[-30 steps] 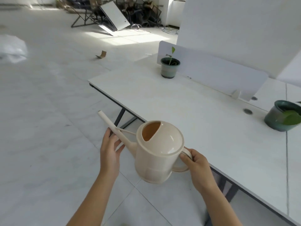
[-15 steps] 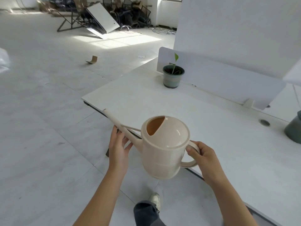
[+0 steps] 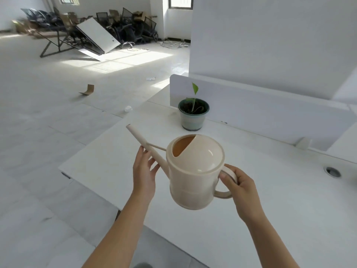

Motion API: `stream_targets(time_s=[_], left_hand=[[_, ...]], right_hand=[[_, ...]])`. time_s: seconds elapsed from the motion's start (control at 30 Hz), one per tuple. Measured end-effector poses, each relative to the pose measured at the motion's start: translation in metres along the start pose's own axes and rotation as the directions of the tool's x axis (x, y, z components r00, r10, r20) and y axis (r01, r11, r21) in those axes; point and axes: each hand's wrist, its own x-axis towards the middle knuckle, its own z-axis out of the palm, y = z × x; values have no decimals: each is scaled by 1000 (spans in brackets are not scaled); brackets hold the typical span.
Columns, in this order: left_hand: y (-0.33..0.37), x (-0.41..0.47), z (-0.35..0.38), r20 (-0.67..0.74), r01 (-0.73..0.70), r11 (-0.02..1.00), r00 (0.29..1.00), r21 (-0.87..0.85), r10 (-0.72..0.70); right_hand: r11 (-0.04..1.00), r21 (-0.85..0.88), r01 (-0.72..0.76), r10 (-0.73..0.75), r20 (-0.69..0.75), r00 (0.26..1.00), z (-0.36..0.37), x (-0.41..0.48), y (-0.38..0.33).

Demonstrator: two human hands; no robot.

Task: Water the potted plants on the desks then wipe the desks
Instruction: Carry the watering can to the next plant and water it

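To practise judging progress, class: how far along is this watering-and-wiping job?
Done: nothing visibly yet. In hand: the right hand grips the handle of the watering can, the left hand touches its spout, above the desk, short of the potted plant. Left: watering it, then wiping; no cloth in view.

A heap of dark office chairs (image 3: pixel 123 26) and a tilted white board (image 3: pixel 98 35) are seen far beyond the left hand (image 3: pixel 144 175). A folded cardboard scrap (image 3: pixel 87 89) is seen on the floor (image 3: pixel 38 151), beyond and leftward of that hand; a small white object (image 3: pixel 128 108) is seen nearer it.
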Motion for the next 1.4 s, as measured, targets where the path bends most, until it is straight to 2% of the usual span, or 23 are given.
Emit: stream_targets(time_s=[0.13,0.27,0.43,0.63,0.73,0.87,1.17,1.4], left_hand=[[-10,60,20,99,71,997,992,32,-74],[-21,113,40,275,168,979,942,114,-194],[-30,170,62,381,313,930,849,195,-366],[-34,214,75,420,438,861,752,257,-508],[-34,226,77,415,467,847,739,253,-531],[-33,237,81,392,480,841,744,250,-542],[-22,249,95,339,504,833,762,226,-553],[-31,240,97,341,527,810,735,257,-586]], right_hand=[[1000,13,-20,22,-143,990,10,27,0],[999,-30,-37,25,-317,948,23,49,-9],[996,-53,-65,27,-534,845,49,71,-28],[978,-119,-170,44,-680,732,87,99,-40],[961,-179,-211,24,-707,707,100,111,-45],[930,-265,-253,-7,-704,710,110,127,-54],[916,-320,-243,-44,-680,732,116,155,-66],[895,-361,-261,-63,-682,728,105,149,-64]])
